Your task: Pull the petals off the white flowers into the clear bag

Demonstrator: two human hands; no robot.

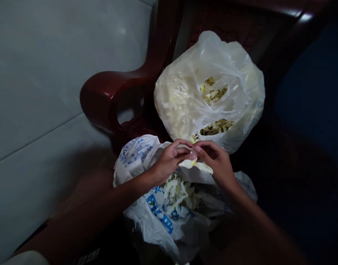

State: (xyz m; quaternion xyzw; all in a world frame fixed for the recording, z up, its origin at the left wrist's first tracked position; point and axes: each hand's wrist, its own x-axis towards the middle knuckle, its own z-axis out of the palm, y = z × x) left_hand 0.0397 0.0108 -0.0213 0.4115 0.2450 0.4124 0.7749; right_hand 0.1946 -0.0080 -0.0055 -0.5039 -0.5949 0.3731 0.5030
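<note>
Between my two hands is a pale white flower (195,164) with long petals and a yellowish centre. My left hand (176,158) pinches it from the left, and the fingers of my right hand (213,156) close on it from the right, so the fingertips nearly meet. Below them, a white plastic bag with blue print (137,156) lies spread open, with loose white petals (180,195) inside. Just beyond my fingers sits a translucent plastic bag (180,88) full of greenish-yellow buds or flowers (217,127), visible through its openings.
A dark red wooden seat with a thick curved armrest (102,95) stands behind and to the left of the bags. Pale floor tiles (47,73) cover the left side. The right side is very dark.
</note>
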